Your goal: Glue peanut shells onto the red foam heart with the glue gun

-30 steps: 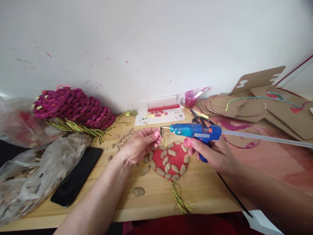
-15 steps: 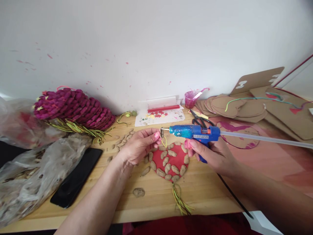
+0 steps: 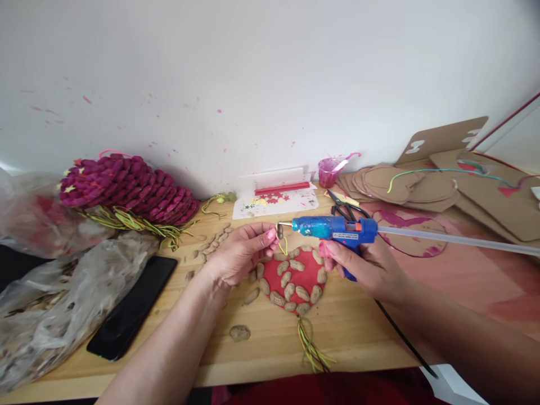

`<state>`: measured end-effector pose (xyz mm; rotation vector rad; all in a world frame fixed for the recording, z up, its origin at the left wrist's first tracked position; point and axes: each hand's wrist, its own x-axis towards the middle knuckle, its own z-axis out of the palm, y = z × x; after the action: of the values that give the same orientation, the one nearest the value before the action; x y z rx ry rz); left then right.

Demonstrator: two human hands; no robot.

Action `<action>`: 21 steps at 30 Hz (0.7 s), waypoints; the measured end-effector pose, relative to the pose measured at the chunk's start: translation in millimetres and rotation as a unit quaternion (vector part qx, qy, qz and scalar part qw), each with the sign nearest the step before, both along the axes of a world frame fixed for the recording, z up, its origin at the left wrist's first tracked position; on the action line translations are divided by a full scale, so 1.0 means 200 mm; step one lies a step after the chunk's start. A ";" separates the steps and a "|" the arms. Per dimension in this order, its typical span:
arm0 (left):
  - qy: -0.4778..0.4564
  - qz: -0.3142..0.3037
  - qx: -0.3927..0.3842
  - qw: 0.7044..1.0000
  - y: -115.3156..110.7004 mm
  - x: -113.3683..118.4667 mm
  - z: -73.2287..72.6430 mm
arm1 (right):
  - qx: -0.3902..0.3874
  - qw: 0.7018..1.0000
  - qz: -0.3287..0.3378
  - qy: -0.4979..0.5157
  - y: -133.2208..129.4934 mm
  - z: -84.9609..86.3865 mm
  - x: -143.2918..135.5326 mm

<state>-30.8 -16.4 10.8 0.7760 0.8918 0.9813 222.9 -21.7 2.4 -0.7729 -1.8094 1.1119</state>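
Between thumb and fingers, my left hand (image 3: 242, 251) pinches a peanut (image 3: 279, 230). The metal nozzle of a blue glue gun (image 3: 320, 227) meets that peanut. My right hand (image 3: 365, 264) is wrapped round the gun's handle, and a long clear glue stick (image 3: 455, 240) runs out of its back. Below both hands lies a red heart (image 3: 301, 275) with peanuts around its edge and across its middle. It has a yellow loop at the top and a yellow-green tassel (image 3: 312, 349) at the bottom.
Purple peanut pieces (image 3: 126, 183) are stacked at the back left. A plastic bag of peanuts (image 3: 76, 304) and a black phone (image 3: 133, 306) lie at left. Loose peanuts (image 3: 239, 332), star cutouts (image 3: 272, 199), a purple cup (image 3: 328, 172), scissors (image 3: 346, 209) and cardboard hearts (image 3: 394, 183) are about.
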 end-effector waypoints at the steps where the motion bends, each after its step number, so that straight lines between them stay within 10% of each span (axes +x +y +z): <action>1: 0.000 0.001 0.000 1.000 0.00 0.00 0.00 | 0.001 1.000 -0.001 0.001 0.00 0.00 0.00; 21: 0.007 -0.001 0.005 1.000 0.00 0.00 0.00 | 0.010 1.000 -0.007 0.017 0.00 0.03 -0.01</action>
<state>-31.6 -16.5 11.1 0.7934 0.8995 0.9798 220.9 -21.1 8.2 -0.7502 -1.7821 1.0893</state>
